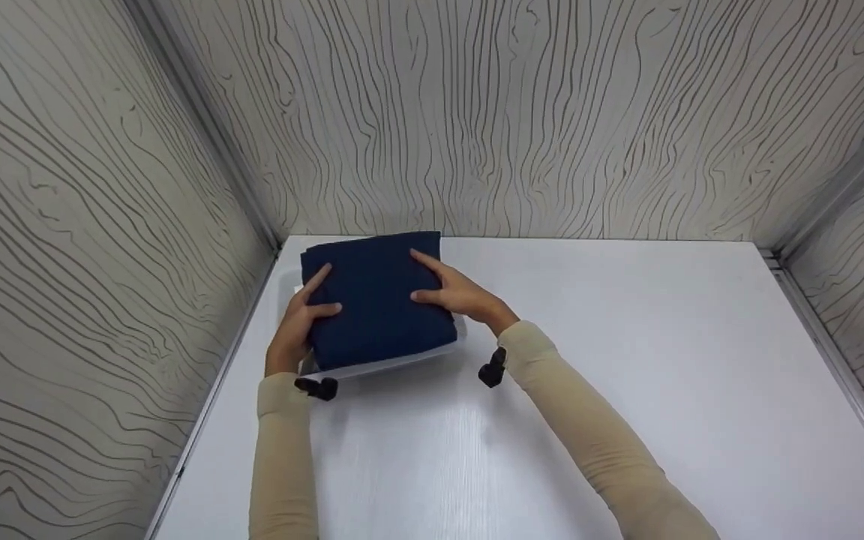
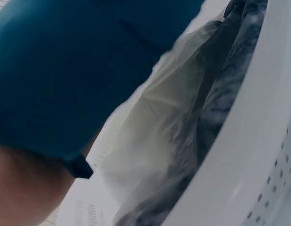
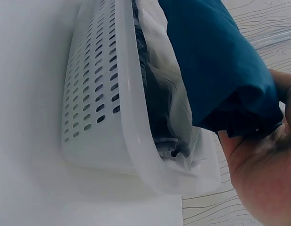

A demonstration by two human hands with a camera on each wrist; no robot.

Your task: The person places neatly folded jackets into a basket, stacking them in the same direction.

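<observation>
A folded dark blue cloth (image 1: pixel 376 311) is held level between both hands, above a white plastic basket (image 3: pixel 131 84) with slotted sides. My left hand (image 1: pixel 298 321) grips its left edge, thumb and index finger on the top face and the other fingers out of sight. On the opposite edge my right hand (image 1: pixel 466 291) has the same kind of hold; the right wrist view shows its palm (image 3: pixel 258 183) beneath the cloth's end. Inside the basket lies a crumpled, see-through plastic bag (image 2: pixel 145 136) with dark mottled fabric (image 2: pixel 225 94) beside it.
The basket stands at the far left of a white table (image 1: pixel 627 375), near the back wall (image 1: pixel 514 135) and left wall (image 1: pixel 64 262), both wood-grain patterned. A small black device (image 1: pixel 317 387) sits on the left wrist, and another black device (image 1: pixel 492 369) on the right.
</observation>
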